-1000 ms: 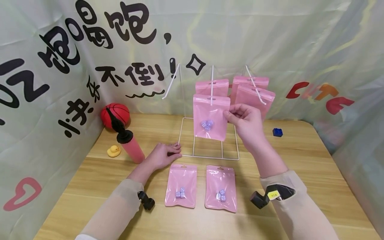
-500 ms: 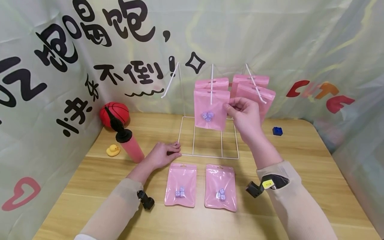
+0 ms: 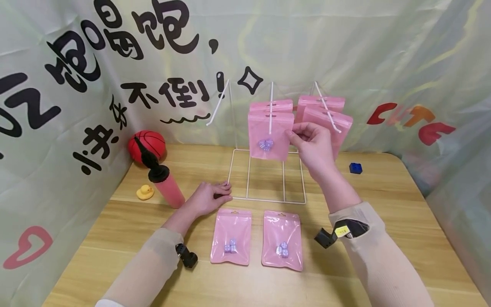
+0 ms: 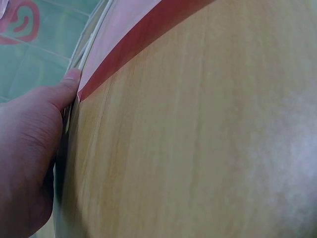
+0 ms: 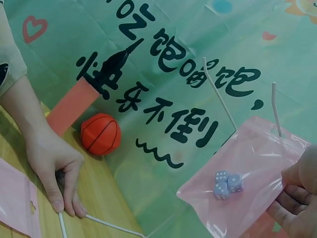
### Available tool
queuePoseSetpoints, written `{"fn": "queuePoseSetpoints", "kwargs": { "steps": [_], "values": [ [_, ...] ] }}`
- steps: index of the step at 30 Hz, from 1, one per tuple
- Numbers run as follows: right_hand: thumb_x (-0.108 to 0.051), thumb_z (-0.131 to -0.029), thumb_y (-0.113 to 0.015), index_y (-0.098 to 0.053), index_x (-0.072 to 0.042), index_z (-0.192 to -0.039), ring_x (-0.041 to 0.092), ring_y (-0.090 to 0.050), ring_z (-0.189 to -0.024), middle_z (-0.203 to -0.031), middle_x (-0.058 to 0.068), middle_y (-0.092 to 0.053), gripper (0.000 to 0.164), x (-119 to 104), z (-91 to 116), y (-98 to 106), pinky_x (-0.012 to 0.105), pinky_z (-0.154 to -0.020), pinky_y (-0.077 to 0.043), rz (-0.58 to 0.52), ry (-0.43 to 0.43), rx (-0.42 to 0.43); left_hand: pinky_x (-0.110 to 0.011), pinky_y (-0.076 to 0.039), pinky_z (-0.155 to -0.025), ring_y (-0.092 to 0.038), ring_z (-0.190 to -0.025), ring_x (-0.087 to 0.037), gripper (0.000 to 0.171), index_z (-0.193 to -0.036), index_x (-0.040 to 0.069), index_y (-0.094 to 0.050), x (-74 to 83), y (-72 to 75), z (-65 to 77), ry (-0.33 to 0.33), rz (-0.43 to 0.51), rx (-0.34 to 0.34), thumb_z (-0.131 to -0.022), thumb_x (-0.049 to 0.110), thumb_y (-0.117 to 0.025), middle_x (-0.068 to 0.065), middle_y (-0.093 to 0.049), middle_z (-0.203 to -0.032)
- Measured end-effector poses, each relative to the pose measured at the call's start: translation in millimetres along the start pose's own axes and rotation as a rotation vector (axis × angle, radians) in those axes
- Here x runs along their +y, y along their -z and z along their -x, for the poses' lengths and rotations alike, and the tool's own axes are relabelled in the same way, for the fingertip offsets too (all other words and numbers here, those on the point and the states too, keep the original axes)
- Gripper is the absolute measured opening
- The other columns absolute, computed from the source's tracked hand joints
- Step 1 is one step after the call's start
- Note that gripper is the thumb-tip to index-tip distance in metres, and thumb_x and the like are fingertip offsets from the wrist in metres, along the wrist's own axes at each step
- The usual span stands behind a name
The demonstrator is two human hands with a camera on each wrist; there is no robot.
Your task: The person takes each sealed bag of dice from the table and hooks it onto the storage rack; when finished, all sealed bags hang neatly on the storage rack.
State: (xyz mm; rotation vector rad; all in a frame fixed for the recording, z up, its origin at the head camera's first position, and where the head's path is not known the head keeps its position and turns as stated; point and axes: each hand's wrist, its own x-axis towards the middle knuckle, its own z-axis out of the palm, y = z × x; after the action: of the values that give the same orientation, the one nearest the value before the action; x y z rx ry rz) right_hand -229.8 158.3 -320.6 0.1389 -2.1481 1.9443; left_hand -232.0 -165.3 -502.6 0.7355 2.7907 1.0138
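Note:
My right hand (image 3: pixel 312 145) pinches the right edge of a pink zip bag (image 3: pixel 270 149) with several pale purple dice (image 5: pixel 228 184) inside. The middle prong (image 3: pixel 270 106) of a white wire rack (image 3: pixel 276 201) passes through this bag's top hole; another pink bag (image 3: pixel 284 103) hangs behind it. At the rack base's front left corner, my left hand (image 3: pixel 209 198) holds the wire between thumb and fingers. Two more pink bags hang on the right prong (image 3: pixel 327 106). The left prong (image 3: pixel 218 103) carries no bag. On the table lie a left bag (image 3: pixel 231 226) and a right bag (image 3: pixel 281 228), both with dice.
Left of the rack stand a pink pump (image 3: pixel 168 187) with a black top, a red basketball (image 3: pixel 147 147) and a yellow rubber duck (image 3: pixel 145 192). A blue toy brick (image 3: pixel 355 168) lies at the right. A printed cloth (image 3: pixel 345 51) hangs behind the wooden table (image 3: pixel 383 238).
My right hand has raised the dice bag and pushed it back along the middle prong, closer to the bag behind. My left hand has stayed at the rack's corner.

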Motion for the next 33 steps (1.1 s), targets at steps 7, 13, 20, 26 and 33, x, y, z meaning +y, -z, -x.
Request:
{"fn": "queuePoseSetpoints", "kwargs": {
  "steps": [7, 13, 20, 26, 33],
  "values": [
    [-0.008, -0.101, -0.074, -0.071, 0.007, -0.117, 0.015, -0.071, -0.096, -0.108, 0.016, -0.075, 0.023, 1.9, 4.2, 9.7, 0.02, -0.083, -0.058, 0.121, 0.022, -0.037, -0.043, -0.036, -0.121, -0.052, -0.141, -0.018, 0.032, -0.125, 0.011, -0.078, 1.9, 2.8, -0.2, 0.014, 0.004, 0.004, -0.098, 0.029, -0.08, 0.0, -0.065, -0.141],
    [-0.009, -0.1, -0.075, -0.072, 0.005, -0.12, 0.015, -0.072, -0.1, -0.114, 0.018, -0.075, 0.025, 5.9, 14.1, 21.5, 0.02, -0.087, -0.058, 0.201, 0.049, -0.098, -0.042, -0.037, -0.119, -0.053, -0.14, -0.018, 0.031, -0.124, 0.01, -0.078, -0.8, 2.1, -0.7, -0.003, 0.013, 0.01, -0.098, 0.027, -0.08, -0.001, -0.066, -0.14],
    [-0.007, -0.099, -0.076, -0.072, 0.006, -0.121, 0.014, -0.072, -0.099, -0.116, 0.021, -0.075, 0.026, 10.1, 29.9, 37.8, 0.02, -0.088, -0.058, 0.195, 0.04, -0.127, -0.042, -0.036, -0.12, -0.054, -0.14, -0.019, 0.03, -0.123, 0.009, -0.079, -2.8, 0.6, -1.1, -0.024, 0.021, 0.018, -0.098, 0.026, -0.081, -0.003, -0.067, -0.138],
    [-0.01, -0.1, -0.076, -0.07, 0.005, -0.124, 0.014, -0.073, -0.102, -0.119, 0.022, -0.074, 0.029, 12.7, 45.6, 53.8, 0.02, -0.088, -0.058, 0.234, 0.0, -0.174, -0.046, -0.031, -0.123, -0.052, -0.141, -0.02, 0.03, -0.123, 0.01, -0.079, -2.4, -0.4, -0.8, -0.019, 0.028, 0.015, -0.098, 0.026, -0.081, -0.001, -0.066, -0.139],
    [-0.013, -0.1, -0.077, -0.072, 0.003, -0.122, 0.012, -0.073, -0.1, -0.117, 0.019, -0.074, 0.028, 19.9, 63.4, 69.4, 0.019, -0.084, -0.059, 0.271, -0.029, -0.215, -0.053, -0.024, -0.126, -0.052, -0.141, -0.02, 0.031, -0.123, 0.011, -0.079, -1.7, 0.0, -0.2, -0.013, 0.02, 0.012, -0.098, 0.028, -0.081, -0.001, -0.066, -0.139]
  ]
}}
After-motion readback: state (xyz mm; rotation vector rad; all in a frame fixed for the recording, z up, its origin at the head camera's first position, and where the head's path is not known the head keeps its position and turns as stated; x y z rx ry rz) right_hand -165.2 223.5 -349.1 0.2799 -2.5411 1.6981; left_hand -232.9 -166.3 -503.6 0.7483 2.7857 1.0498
